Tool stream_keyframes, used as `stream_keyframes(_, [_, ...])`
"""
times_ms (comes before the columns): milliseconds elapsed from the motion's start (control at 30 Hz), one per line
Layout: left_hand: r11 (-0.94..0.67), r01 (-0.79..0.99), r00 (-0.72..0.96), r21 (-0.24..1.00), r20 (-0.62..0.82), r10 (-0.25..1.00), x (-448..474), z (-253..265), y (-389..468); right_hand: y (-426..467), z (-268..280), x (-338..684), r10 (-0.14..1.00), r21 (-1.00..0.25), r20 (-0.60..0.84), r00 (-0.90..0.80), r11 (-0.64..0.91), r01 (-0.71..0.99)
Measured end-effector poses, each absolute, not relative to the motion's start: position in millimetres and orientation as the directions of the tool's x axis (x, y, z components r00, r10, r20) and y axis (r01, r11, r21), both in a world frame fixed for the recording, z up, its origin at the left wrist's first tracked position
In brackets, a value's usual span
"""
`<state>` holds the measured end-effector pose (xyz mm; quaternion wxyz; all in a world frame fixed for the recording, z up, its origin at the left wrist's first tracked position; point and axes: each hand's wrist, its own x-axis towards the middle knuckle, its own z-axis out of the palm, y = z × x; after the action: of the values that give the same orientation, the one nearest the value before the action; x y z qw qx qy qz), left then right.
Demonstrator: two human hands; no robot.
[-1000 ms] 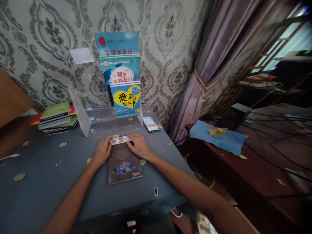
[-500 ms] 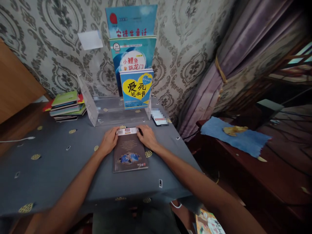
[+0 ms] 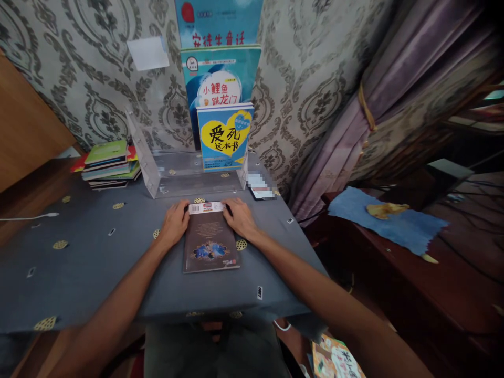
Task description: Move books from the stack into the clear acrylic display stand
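Observation:
A dark brown book (image 3: 210,236) lies flat on the cloth-covered table, a white barcode strip along its far edge. My left hand (image 3: 176,220) is closed at its far left corner, fingers curled along the edge. At the far right corner, my right hand (image 3: 239,218) grips it the same way, and the fingertips are partly hidden. Just beyond stands a clear acrylic rack (image 3: 185,176) with a small blue and yellow book (image 3: 225,139) on its right side. Behind that rise a teal book (image 3: 220,79) and a taller blue book (image 3: 218,23).
Left of the rack sits a stack of books (image 3: 108,165), with a white cable (image 3: 35,216) nearer. A phone (image 3: 260,186) lies right of the rack. A red-brown bench (image 3: 378,257) with a blue cloth (image 3: 388,220) is at right. Another book (image 3: 336,357) is low down, below the table.
The view has shifted slightly, so the rack books sit higher and a bit to the right. Both hands keep their places at the brown book's far corners.

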<state>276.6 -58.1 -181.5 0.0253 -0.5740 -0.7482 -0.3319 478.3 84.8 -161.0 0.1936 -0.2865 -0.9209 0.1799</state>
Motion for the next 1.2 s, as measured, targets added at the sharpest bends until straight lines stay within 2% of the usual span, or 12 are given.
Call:
stream_keyframes(67, [0.112, 0.839, -0.368, 0.533, 0.403, 0.838, 276, -181, -57, 83, -160, 478, 0.592, -0.425, 0.253, -0.766, 0.779, 0.461])
stream_keyframes(167, [0.089, 0.706, -0.451, 0.702, 0.350, 0.821, 274, -178, -56, 79, -158, 478, 0.595, -0.398, 0.243, -0.766, 0.782, 0.480])
stream_keyframes(300, [0.015, 0.414, -0.555, 0.910, 0.239, 0.796, 272, -171, -56, 75, -155, 477, 0.603, -0.373, 0.228, -0.764, 0.779, 0.504])
stream_keyframes(400, [-0.030, 0.137, -0.628, 0.990, 0.110, 0.771, 276, -165, -57, 75, -154, 478, 0.597, -0.371, 0.230, -0.768, 0.784, 0.498])
stream_keyframes(533, [-0.057, -0.157, -0.677, 0.986, -0.065, 0.734, 283, -159, -57, 75, -153, 479, 0.596, -0.373, 0.221, -0.772, 0.783, 0.497])
stream_keyframes(667, [0.003, -0.310, -0.604, 0.951, -0.199, 0.772, 285, -154, -57, 75, -154, 479, 0.595, -0.387, 0.222, -0.772, 0.781, 0.490])
stream_keyframes(800, [0.108, -0.367, -0.484, 0.924, -0.289, 0.826, 282, -152, -58, 76, -156, 478, 0.579, -0.414, 0.234, -0.781, 0.786, 0.458])
stream_keyframes(967, [0.107, -0.403, -0.473, 0.909, -0.307, 0.826, 280, -152, -58, 80, -158, 479, 0.602, -0.476, 0.238, -0.762, 0.756, 0.449])
stream_keyframes(1100, [0.080, -0.416, -0.492, 0.906, -0.298, 0.818, 281, -153, -59, 86, -161, 482, 0.608, -0.629, 0.274, -0.745, 0.700, 0.339])
stream_keyframes(1200, [0.068, -0.419, -0.501, 0.905, -0.293, 0.815, 280, -155, -59, 93, -167, 482, 0.648, -0.775, 0.254, -0.718, 0.580, 0.249])
